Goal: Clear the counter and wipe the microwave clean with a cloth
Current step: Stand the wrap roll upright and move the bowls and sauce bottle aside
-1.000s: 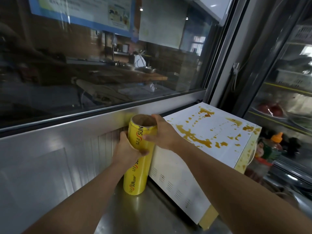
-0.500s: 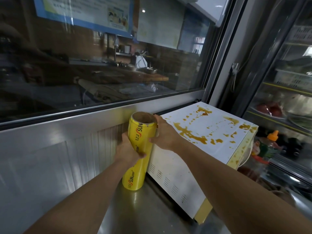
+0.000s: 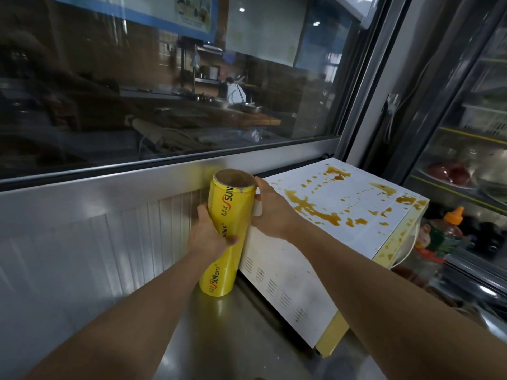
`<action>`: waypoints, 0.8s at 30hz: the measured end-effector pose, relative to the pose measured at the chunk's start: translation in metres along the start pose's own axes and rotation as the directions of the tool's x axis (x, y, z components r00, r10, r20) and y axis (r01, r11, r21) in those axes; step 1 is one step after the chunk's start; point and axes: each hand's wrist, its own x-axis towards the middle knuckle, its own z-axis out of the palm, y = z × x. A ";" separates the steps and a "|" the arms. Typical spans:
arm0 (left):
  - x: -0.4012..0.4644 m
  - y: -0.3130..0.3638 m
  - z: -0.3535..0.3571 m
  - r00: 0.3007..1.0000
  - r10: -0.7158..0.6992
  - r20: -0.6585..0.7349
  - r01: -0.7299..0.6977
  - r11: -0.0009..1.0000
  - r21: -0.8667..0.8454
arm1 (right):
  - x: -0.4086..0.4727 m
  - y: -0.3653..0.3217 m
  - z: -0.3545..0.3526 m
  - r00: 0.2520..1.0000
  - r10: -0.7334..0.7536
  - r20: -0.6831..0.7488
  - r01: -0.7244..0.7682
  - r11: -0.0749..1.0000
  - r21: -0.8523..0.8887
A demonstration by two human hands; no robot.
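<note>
**A:** What have you got on the head view?

**B:** I see 1 yellow cling-film roll [image 3: 229, 231] standing on the steel counter [image 3: 219, 338], tilted a little, its lower end on the metal just beside the microwave [image 3: 343, 215]. My left hand [image 3: 210, 234] is wrapped around the middle of the roll, thumb across the front. My right hand [image 3: 271, 212] grips the upper part near the open cardboard end, between the roll and the microwave's side.

**A:** And the microwave itself?

**B:** White casing, its top streaked and spotted with brownish-orange sauce, with drips down the right edge. To its right stands 1 sauce bottle [image 3: 447, 234] with an orange cap. I can't see any cloth in this view.
</note>
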 end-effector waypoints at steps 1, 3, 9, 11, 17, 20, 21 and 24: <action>0.000 -0.001 0.000 1.000 0.000 0.006 0.000 1.000 -0.003 | -0.001 -0.001 -0.001 1.000 -0.002 0.007 0.002 1.000 -0.009; 0.001 -0.003 -0.001 1.000 -0.003 0.015 0.003 1.000 -0.001 | -0.004 -0.001 -0.002 1.000 0.004 0.026 -0.003 0.999 -0.037; -0.012 -0.006 -0.012 0.999 -0.032 0.011 0.033 0.998 -0.050 | -0.020 0.002 -0.012 0.997 0.068 0.045 -0.064 0.994 -0.088; -0.025 -0.005 -0.020 1.000 -0.020 0.005 0.020 0.998 -0.062 | -0.031 0.004 -0.014 0.995 0.085 0.060 -0.081 0.994 -0.073; -0.088 0.002 -0.035 0.995 -0.018 0.101 0.012 0.998 0.065 | -0.070 0.006 -0.027 0.994 0.048 0.099 -0.043 0.998 -0.053; -0.125 0.008 -0.042 0.985 -0.035 0.170 0.024 0.997 0.067 | -0.093 0.010 -0.030 0.992 0.036 0.120 -0.034 0.999 -0.018; -0.138 0.009 -0.044 0.980 -0.053 0.192 0.046 0.998 0.041 | -0.102 0.012 -0.031 0.991 0.034 0.128 -0.033 0.999 -0.008; -0.175 0.007 -0.045 0.965 -0.102 0.241 0.107 0.994 -0.010 | -0.126 0.020 -0.031 0.985 0.035 0.167 -0.036 0.999 0.004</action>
